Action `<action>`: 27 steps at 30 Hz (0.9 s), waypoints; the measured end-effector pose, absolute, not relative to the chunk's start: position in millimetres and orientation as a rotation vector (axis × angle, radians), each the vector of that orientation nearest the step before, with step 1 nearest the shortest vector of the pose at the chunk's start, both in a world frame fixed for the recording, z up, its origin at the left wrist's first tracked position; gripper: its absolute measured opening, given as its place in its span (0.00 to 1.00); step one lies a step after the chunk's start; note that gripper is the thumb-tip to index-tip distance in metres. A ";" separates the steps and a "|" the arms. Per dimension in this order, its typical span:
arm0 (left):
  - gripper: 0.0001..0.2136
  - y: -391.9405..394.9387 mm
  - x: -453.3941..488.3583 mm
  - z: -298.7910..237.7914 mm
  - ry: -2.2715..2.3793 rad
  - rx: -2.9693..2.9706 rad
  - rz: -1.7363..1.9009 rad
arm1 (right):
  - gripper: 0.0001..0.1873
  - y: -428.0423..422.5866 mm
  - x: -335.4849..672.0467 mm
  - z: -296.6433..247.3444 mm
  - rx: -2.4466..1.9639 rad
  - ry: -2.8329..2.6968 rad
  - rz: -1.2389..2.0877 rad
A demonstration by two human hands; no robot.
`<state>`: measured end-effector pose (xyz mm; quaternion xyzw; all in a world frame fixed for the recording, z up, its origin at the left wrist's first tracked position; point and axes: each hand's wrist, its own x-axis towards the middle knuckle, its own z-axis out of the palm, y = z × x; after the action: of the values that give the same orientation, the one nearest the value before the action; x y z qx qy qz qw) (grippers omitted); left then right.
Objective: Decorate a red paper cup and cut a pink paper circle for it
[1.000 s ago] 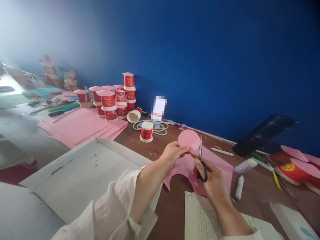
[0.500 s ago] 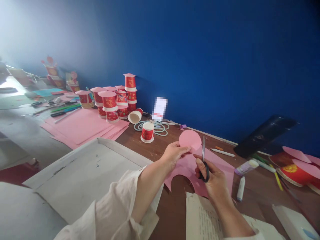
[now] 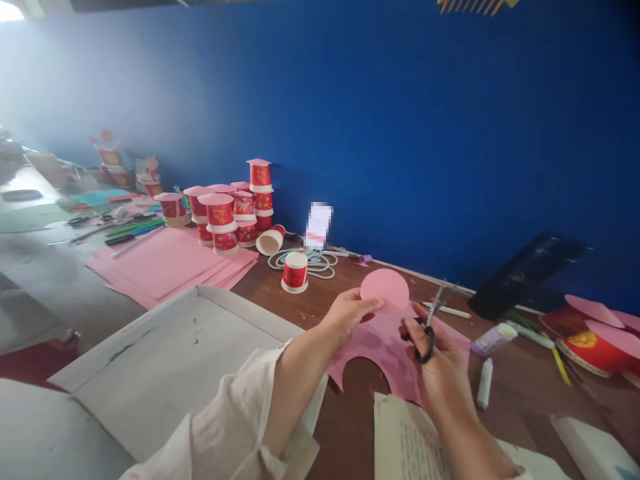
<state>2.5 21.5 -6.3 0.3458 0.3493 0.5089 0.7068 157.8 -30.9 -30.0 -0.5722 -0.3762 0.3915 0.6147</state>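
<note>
Between thumb and fingers, my left hand point(image 3: 353, 312) pinches a round pink paper disc point(image 3: 385, 289) by its lower edge. My right hand point(image 3: 440, 353) is closed on the black handles of a pair of scissors point(image 3: 434, 317), whose blades point up and sit to the right of the disc, apart from it. Below both hands lies a pink sheet point(image 3: 367, 343) with a curved bite cut from its near edge. A red paper cup point(image 3: 295, 273) stands upside down on the brown table, left of my left hand.
Stacked red cups with pink tops point(image 3: 220, 213) stand behind a pile of pink sheets point(image 3: 160, 263). A white box lid point(image 3: 200, 353) lies at left. Near my right hand are a glue stick point(image 3: 494, 339), a white marker point(image 3: 484, 385), a dark cylinder point(image 3: 530, 273) and an open notebook point(image 3: 407, 437).
The scissors have moved right, away from the disc, and their blades now tilt to the right and look parted. My left hand still holds the disc. The whole view has shifted slightly.
</note>
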 end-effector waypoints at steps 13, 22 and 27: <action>0.16 14.0 1.4 -8.3 0.733 0.971 0.893 | 0.35 -24.8 165.6 -26.3 -1.107 -0.704 0.963; 0.13 11.8 5.5 -11.8 0.698 0.892 0.900 | 0.33 -22.4 168.4 -36.0 -1.178 -0.803 0.882; 0.16 11.3 11.8 -9.1 0.707 0.680 0.991 | 0.29 -24.4 163.2 -35.2 -1.150 -0.864 0.921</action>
<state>11.8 11.3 -9.1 0.3130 0.3254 0.4562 0.7668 163.2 -24.4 -35.2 -0.5075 -0.3814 0.4065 0.6570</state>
